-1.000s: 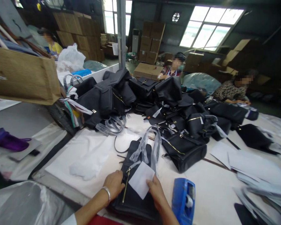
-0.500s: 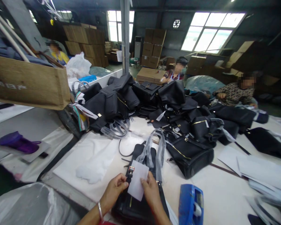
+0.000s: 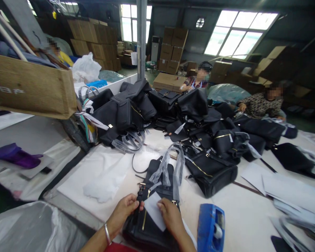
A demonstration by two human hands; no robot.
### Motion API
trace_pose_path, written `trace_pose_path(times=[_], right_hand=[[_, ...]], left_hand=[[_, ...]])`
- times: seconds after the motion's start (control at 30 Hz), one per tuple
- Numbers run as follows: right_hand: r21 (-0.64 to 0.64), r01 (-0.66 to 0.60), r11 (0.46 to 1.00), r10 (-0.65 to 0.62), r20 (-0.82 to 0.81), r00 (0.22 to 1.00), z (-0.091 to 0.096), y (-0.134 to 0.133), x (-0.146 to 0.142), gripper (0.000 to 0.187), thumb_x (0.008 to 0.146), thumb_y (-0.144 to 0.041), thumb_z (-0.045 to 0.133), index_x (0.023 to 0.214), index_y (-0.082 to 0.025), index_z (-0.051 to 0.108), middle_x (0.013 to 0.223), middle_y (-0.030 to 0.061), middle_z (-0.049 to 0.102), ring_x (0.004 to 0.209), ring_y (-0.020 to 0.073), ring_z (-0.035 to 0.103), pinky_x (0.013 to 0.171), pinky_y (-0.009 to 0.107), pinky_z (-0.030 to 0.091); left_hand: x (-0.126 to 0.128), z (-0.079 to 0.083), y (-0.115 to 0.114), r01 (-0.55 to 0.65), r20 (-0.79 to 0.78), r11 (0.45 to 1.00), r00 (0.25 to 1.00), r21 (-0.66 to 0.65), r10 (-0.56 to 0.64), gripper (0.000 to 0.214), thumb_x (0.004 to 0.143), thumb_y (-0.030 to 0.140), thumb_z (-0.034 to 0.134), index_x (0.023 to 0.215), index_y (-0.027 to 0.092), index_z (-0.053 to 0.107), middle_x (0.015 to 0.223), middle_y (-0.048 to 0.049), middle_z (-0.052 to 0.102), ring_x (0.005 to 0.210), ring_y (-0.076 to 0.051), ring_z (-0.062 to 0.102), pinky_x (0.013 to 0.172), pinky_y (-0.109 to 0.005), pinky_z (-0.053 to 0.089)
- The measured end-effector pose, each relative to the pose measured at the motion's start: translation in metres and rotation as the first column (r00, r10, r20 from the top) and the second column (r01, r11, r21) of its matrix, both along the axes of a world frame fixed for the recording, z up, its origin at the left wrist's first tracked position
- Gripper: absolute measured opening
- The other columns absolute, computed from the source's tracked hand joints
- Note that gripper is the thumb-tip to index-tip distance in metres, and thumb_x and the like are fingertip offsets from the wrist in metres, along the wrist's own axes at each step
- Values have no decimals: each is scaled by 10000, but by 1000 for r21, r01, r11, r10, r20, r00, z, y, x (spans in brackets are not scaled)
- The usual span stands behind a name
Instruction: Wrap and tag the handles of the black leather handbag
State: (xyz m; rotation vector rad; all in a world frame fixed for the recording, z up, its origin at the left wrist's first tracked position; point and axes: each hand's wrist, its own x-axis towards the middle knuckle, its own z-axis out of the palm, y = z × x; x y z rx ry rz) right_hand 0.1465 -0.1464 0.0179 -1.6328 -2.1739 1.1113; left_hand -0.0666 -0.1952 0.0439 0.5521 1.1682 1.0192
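Observation:
A black handbag [image 3: 166, 200] lies in front of me, its handles [image 3: 180, 168] wrapped in clear plastic film. My left hand [image 3: 127, 209] is closed in a pinch on the bag's buckled strap [image 3: 140, 194], just below the gold buckle. A silver bangle circles that wrist. In my right hand [image 3: 171, 216] is a white sheet of paper [image 3: 154, 209], gripped by its right edge between thumb and fingers. The sheet lies tilted over the bag's front, its left corner close to my left fingertips. A gold zipper [image 3: 144, 219] shows beside it.
A blue tape dispenser [image 3: 211, 227] stands right of the bag. Behind it, several black bags [image 3: 215, 175] are heaped across the white table [image 3: 241, 210]. White sheets [image 3: 291, 189] lie at right, a purple object [image 3: 15, 155] at left. Several people sit beyond the table.
The paper has swung lower and turned, uncovering more of the zipper and buckle area. My right hand still holds it. My left hand stays at the strap.

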Motion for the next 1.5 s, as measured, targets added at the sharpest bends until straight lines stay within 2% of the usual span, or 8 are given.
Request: trace_pose_path(times=[0.13, 0.23, 0.37, 0.57, 0.9, 1.17, 1.33, 1.5], right_hand=[[29, -14, 999, 9, 167, 986, -11, 14, 6, 590, 642, -261, 678, 1215, -189, 560, 1177, 121, 604, 1109, 298, 536, 920, 363, 386], [-41, 79, 996, -73, 122, 990, -18, 21, 7, 647, 553, -202, 709, 1186, -182, 579, 1121, 126, 634, 1058, 313, 570, 887, 381, 405], [-138, 170, 976, -182, -83, 980, -20, 33, 17, 189, 678, -281, 612, 845, -203, 654, 777, 45, 677, 770, 252, 632, 704, 341, 445], [-159, 334, 929, -370, -379, 848, -9, 35, 0, 286, 821, -482, 476, 841, -214, 574, 746, 30, 644, 707, 219, 605, 619, 304, 458], [-441, 2, 898, -364, -739, 567, 41, 5, -59, 398, 838, -479, 550, 1129, -211, 597, 1056, 49, 662, 953, 236, 604, 859, 359, 473], [-479, -122, 869, -365, -788, 495, 53, 3, -49, 431, 786, -400, 626, 1187, -252, 572, 1115, 44, 647, 1002, 247, 598, 908, 390, 453], [-487, -63, 871, -391, -765, 511, 53, 3, -50, 436, 754, -354, 652, 1168, -231, 597, 1114, 45, 653, 1053, 254, 578, 958, 396, 419], [-566, -19, 824, -486, -725, 489, 47, 1, -53, 450, 728, -364, 684, 1140, -197, 611, 1077, 67, 675, 999, 257, 600, 901, 387, 445]], left_hand=[[0, -5, 0, -10, 9, 1000, 1000, 11, 10, 275, 766, 409, 687, 792, 159, 576, 794, -50, 690, 687, -141, 603, 651, -245, 431], [1, -3, 1, -8, 23, 1000, 1000, 4, 8, 297, 759, 402, 694, 882, 149, 598, 775, -43, 683, 676, -139, 600, 654, -247, 433], [3, 6, 2, -33, 44, 999, 998, -36, 35, 464, 737, 441, 705, 1071, 141, 591, 743, -33, 677, 662, -150, 600, 654, -254, 434], [8, 12, 6, -39, 9, 998, 999, 58, 38, 345, 725, 433, 707, 929, 162, 644, 762, -27, 660, 712, -166, 597, 701, -265, 434], [9, 26, 9, -46, -564, 958, 800, 282, 204, 98, 723, 312, 652, 758, 222, 669, 1208, -64, 523, 1223, -277, 435, 1056, -363, 316], [5, 11, 12, -118, -263, 966, 948, 230, 178, 518, 701, 293, 718, 1153, 204, 483, 1225, -112, 570, 1026, -264, 604, 874, -368, 484], [1, 16, 16, 70, -196, 974, 980, 217, -27, 409, 747, 332, 690, 1100, 144, 601, 1021, -80, 698, 899, -265, 638, 802, -347, 506], [2, 12, 16, 74, -160, 976, 986, 205, -41, 402, 739, 287, 686, 1097, 116, 622, 943, -59, 715, 844, -242, 638, 766, -322, 505]])
